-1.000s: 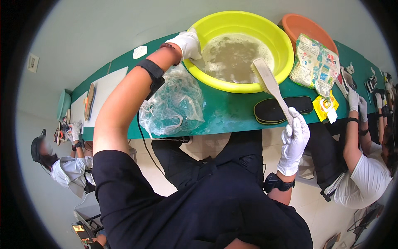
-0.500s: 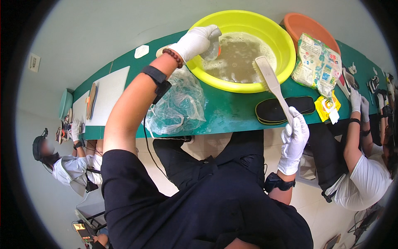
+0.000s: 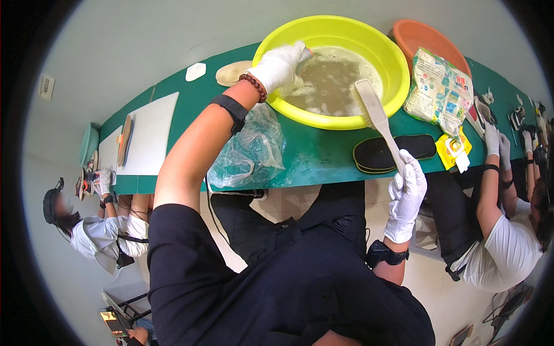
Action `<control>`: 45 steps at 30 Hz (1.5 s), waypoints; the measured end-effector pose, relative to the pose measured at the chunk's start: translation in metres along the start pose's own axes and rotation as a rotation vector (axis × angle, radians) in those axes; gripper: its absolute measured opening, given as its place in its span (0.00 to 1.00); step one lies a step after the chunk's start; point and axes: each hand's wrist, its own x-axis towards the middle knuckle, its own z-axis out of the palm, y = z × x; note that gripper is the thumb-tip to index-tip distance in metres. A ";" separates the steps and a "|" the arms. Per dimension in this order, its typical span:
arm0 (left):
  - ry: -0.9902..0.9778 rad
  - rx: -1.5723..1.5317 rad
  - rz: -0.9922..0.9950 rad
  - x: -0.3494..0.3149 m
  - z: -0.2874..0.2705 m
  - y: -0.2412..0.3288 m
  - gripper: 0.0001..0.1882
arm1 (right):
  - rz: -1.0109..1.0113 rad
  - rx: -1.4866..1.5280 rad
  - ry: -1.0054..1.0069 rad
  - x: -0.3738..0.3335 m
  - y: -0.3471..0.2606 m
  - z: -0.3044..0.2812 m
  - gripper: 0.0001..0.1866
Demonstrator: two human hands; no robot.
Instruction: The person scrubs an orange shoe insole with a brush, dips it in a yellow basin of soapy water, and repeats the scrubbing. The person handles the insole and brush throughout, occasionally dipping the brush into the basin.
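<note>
My left hand (image 3: 279,66), in a white glove, reaches over the left side of a yellow basin (image 3: 329,121) of cloudy, sudsy water (image 3: 332,86). Its fingers are closed and a little blurred; only a small orange-and-grey edge of what they grip shows at the fingertips. In my gloved right hand (image 3: 407,199) is a pale, long-handled scrub brush (image 3: 378,109), held upright by the lower handle. The brush head, bristles to the left, stands in front of the basin's right side. Below it on the table lie black insole-shaped pieces with yellow edging (image 3: 395,153).
A crumpled clear plastic bag (image 3: 248,153) and a beige rounded pad (image 3: 232,73) lie left of the basin. Rightward are an orange basin (image 3: 430,40), a detergent bag (image 3: 438,89) and a yellow wipes pack (image 3: 452,151). White boards (image 3: 151,135) lie farther left. Other people work at both sides.
My left hand has dipped lower into the basin and slightly right, and the greyish thing in it is now mostly hidden. My right hand and the brush have hardly moved.
</note>
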 end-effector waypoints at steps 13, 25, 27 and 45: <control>-0.128 -0.228 0.015 0.000 -0.001 0.015 0.16 | 0.005 -0.019 0.007 0.002 0.004 -0.001 0.17; -0.173 0.047 -0.118 0.011 -0.007 0.045 0.25 | 0.015 -0.002 -0.009 0.002 0.008 -0.007 0.17; -0.147 -0.002 -0.116 0.010 -0.002 0.044 0.25 | 0.019 -0.001 -0.009 0.003 0.008 -0.006 0.17; 0.209 -0.773 -0.136 0.001 -0.001 0.008 0.29 | 0.030 -0.037 -0.006 0.000 0.007 -0.003 0.17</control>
